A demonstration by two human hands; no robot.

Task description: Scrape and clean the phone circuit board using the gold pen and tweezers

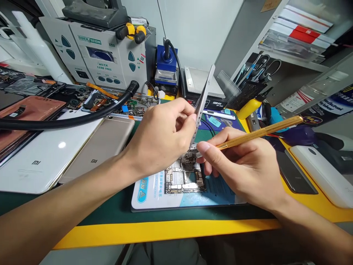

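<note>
A phone circuit board [184, 186] lies on a white and blue work pad [154, 201] in front of me. Over its upper part, my left hand [168, 136] is closed on metal tweezers [204, 92], tips pointing down to the board. From the right, my right hand [242, 162] grips a gold knurled pen-shaped handle [259, 131], its working end near the tweezer tips. Its fingers partly hide that end, so I cannot make out the tip or whether it touches the board.
Left stand a hot air station [102, 55] with a black hose [121, 105] and several phone backs [49, 154]. Behind are a blue soldering stand [167, 60] and a heating plate [201, 81]. Right are a tool holder [249, 90], a yellow bottle [249, 107] and phones [298, 171].
</note>
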